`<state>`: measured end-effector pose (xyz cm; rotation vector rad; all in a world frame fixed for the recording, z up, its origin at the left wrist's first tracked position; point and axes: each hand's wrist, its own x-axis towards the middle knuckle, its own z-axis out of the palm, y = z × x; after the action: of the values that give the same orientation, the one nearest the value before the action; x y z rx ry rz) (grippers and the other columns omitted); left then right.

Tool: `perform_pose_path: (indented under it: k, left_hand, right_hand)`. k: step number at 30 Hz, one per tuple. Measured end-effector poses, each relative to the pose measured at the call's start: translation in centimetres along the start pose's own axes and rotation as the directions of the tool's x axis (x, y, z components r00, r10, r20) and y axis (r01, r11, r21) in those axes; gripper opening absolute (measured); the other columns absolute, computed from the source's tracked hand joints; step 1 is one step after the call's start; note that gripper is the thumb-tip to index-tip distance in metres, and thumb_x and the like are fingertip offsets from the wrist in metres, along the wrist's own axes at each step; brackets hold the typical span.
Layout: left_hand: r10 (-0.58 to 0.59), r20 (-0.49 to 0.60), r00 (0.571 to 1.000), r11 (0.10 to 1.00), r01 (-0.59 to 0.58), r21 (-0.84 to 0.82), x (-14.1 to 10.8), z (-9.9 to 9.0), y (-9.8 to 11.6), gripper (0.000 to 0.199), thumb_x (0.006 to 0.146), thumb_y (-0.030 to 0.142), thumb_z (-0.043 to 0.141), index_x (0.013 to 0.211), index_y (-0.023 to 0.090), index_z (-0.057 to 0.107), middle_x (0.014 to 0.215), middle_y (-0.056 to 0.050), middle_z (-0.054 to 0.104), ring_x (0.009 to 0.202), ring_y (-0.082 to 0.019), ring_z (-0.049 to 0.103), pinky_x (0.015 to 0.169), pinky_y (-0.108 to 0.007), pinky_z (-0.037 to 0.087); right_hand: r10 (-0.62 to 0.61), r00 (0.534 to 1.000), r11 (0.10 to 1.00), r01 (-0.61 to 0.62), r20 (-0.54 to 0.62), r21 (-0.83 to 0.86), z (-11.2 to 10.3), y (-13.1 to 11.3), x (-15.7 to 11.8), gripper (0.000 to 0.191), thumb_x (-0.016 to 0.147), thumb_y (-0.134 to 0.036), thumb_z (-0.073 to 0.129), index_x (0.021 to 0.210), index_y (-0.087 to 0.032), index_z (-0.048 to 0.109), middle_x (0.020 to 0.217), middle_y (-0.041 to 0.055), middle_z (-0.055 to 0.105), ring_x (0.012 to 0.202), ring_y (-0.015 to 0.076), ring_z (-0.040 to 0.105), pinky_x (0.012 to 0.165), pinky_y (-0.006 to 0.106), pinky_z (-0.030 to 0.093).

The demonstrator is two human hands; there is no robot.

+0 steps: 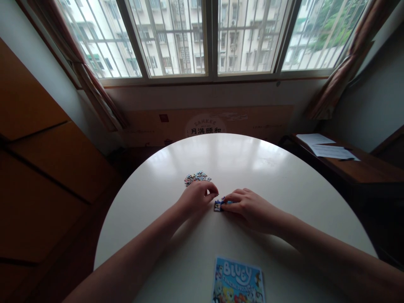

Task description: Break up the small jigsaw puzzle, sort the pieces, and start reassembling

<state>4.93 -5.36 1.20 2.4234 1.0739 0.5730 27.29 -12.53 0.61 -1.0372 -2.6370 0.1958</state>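
Observation:
My left hand point(198, 195) is closed in a pinch at the middle of the white round table point(151, 185), with the small dark edge of a puzzle piece point(218, 194) at its fingertips. Just to the right, my right hand point(249, 206) has its thumb and fingers on a small block of joined puzzle pieces point(217, 205), blue and purple with a pale patch. Those fingers cover the block's right part. Behind my left hand lies a heap of loose puzzle pieces point(197, 177) in mixed colours.
Near the table's front lies a blue picture sheet point(238, 280) reading "BLUEY", with cartoon figures. Beyond the far edge are a printed cardboard panel point(142, 122) and barred windows. Papers point(331, 150) lie on a brown desk point(375, 166) at right; wooden cabinets point(47, 189) stand left.

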Motion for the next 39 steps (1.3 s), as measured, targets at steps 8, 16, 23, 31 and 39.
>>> perform_pose_path:
  k: [8,16,23,31,39]
  left_hand:
    - [-0.234,-0.132,0.963,0.961,0.249,0.118,0.1,-1.4,-1.3,0.014,0.086,0.026,0.066,0.093,0.024,0.077,0.085,-0.001,0.077,0.08,-0.02,0.069,0.075,-0.03,0.052]
    - [-0.167,-0.248,0.954,0.916,0.244,0.319,0.1,-1.2,-0.9,0.015,0.089,0.024,0.062,0.095,0.023,0.076,0.104,-0.004,0.072,0.089,-0.021,0.067,0.077,-0.03,0.05]
    - [-0.161,0.037,0.986,0.956,0.147,0.252,-1.1,-0.5,2.1,0.015,0.086,0.029,0.066,0.091,0.025,0.079,0.102,-0.003,0.074,0.094,-0.023,0.068,0.08,-0.034,0.05]
    - [-0.23,0.1,0.968,0.96,0.208,0.189,-0.9,-0.2,2.2,0.014,0.08,0.027,0.066,0.083,0.024,0.079,0.094,-0.004,0.075,0.092,-0.024,0.067,0.078,-0.034,0.048]
    - [-0.244,0.137,0.96,0.97,0.242,0.035,-0.9,-0.1,2.1,0.015,0.079,0.029,0.064,0.083,0.021,0.076,0.089,-0.003,0.077,0.086,-0.022,0.068,0.073,-0.031,0.047]
  right_hand:
    - [0.012,1.0,1.0,-0.012,-0.004,-0.01,-0.2,-0.1,0.1,0.029,0.103,-0.029,0.05,0.123,-0.033,0.069,0.12,0.0059,0.07,0.105,0.0224,0.064,0.088,0.041,0.047]
    - [0.006,1.0,1.0,-0.007,-0.006,-0.017,-0.2,-0.2,0.0,0.03,0.103,-0.029,0.048,0.126,-0.032,0.068,0.121,0.0059,0.07,0.106,0.0222,0.063,0.089,0.041,0.047]
    - [-0.002,1.0,1.0,0.002,0.001,-0.013,0.0,-0.2,0.0,0.035,0.103,-0.028,0.047,0.135,-0.035,0.061,0.123,0.0052,0.069,0.108,0.0226,0.062,0.09,0.042,0.047]
    - [-0.016,1.0,0.997,0.017,0.009,-0.071,0.2,-0.1,-0.1,0.03,0.103,-0.031,0.049,0.127,-0.038,0.065,0.121,0.0041,0.068,0.106,0.0222,0.061,0.086,0.039,0.043]
    - [-0.03,0.999,0.99,0.036,0.044,-0.135,-0.2,-0.7,-0.2,0.031,0.101,-0.025,0.05,0.129,-0.033,0.063,0.121,0.0058,0.068,0.103,0.0226,0.062,0.086,0.038,0.042]
